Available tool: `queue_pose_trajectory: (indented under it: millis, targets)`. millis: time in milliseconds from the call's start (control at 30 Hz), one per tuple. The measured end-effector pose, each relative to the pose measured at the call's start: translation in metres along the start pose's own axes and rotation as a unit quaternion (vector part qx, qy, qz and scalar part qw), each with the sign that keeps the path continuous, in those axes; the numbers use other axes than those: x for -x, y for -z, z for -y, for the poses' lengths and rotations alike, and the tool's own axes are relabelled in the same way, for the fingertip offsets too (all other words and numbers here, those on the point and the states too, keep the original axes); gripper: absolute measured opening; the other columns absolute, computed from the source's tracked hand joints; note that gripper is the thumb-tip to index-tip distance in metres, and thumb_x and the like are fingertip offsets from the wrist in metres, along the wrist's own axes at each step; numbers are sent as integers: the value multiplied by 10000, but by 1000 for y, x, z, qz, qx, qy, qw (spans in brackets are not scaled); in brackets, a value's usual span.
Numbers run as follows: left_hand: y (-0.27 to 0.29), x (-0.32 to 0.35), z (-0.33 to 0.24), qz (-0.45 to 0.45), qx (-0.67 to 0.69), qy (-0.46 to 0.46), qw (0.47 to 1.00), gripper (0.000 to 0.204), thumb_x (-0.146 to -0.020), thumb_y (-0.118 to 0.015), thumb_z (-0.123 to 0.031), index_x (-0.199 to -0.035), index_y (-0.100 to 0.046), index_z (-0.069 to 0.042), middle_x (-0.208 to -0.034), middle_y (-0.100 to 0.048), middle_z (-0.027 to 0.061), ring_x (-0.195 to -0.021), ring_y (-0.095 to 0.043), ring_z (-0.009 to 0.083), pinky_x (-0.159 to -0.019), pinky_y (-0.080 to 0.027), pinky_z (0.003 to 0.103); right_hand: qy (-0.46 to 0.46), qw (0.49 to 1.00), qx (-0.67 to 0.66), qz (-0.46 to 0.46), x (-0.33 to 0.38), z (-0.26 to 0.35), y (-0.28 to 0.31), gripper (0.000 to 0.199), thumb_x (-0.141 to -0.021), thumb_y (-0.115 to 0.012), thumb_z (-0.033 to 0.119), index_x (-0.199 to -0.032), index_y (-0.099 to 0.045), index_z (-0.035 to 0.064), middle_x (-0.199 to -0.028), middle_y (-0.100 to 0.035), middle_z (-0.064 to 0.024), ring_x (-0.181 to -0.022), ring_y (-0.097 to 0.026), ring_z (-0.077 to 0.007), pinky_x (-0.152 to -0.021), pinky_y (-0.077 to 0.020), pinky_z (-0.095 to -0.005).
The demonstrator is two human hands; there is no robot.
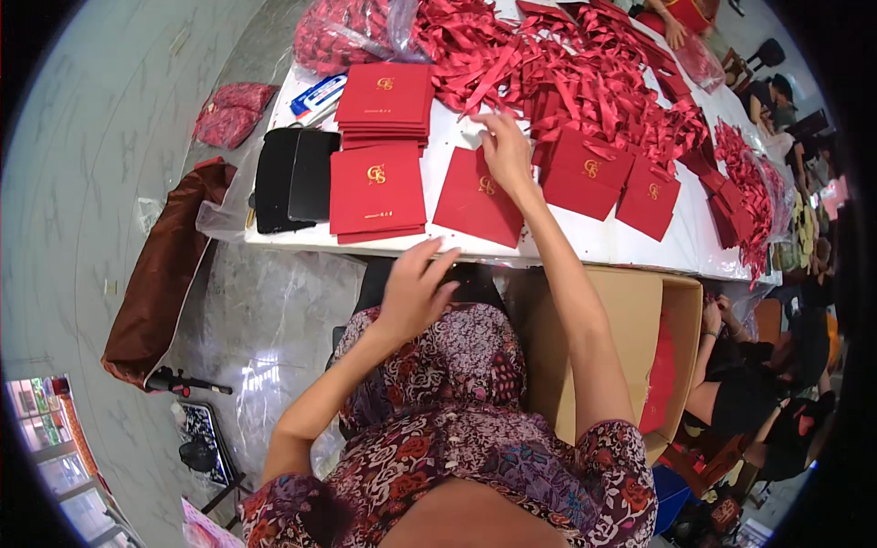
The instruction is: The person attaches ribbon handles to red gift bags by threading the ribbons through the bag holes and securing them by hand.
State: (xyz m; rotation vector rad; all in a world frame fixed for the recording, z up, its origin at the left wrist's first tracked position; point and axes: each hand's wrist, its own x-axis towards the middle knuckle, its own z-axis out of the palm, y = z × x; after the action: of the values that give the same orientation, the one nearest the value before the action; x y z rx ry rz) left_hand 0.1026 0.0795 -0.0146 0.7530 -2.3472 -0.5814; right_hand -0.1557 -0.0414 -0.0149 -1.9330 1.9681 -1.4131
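My right hand reaches over the top edge of a flat red card envelope with a gold emblem, its fingers apart. That envelope lies tilted near the table's front edge. Lower and to the left, my left hand hovers just off the table edge, fingers spread and holding nothing. Two stacks of similar red envelopes stand left of it, a near stack and a far stack. More red envelopes lie to the right, with red ribbons heaped behind them.
Black pads and a blue-and-white box lie at the table's left. An open cardboard box stands below the table on my right. A brown long bag lies on the floor at left. Other people work at right.
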Motion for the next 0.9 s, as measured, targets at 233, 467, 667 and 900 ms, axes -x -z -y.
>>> queue_pose_trajectory:
  millis: [233,467,667,900]
  targets:
    - [29,200,10,117,-130,320,931,877,-846,-744,-405,-1491,-301,-8,-1307,-508,309,-1200,-504,464,-1019,-428,491,53,994,89,45,-36,-24,-38,241,-823,-646,56,-1044,-714,122,-972,-599,-129,-944,-604,-342,-822,-506,-455]
    - [13,219,6,215,-134,448,857,774,-948,-574,-462,-1489,-262,-5,-1159,-573,307,-976,-635,462,-766,-534,514,36,986,147,76,-39,-37,-49,115,-825,-661,121,-930,-702,98,-960,-612,-131,-938,-610,-337,-799,-521,-464]
    - [5,218,25,274,-167,418,850,583,-972,-538,-346,-1393,-353,12,-932,-666,251,-747,-677,431,-634,-547,513,40,983,155,84,-40,-36,-36,95,-851,-668,139,-922,-669,76,-939,-607,-137,-930,-605,-337,-787,-514,-467]
    - [24,184,32,337,-156,372,851,487,-916,-619,-324,-1247,-477,3,-849,-682,247,-748,-680,418,-629,-537,511,56,995,-31,-78,-19,7,32,113,-929,-612,116,-993,-612,24,-926,-608,-141,-905,-590,-317,-768,-473,-415]
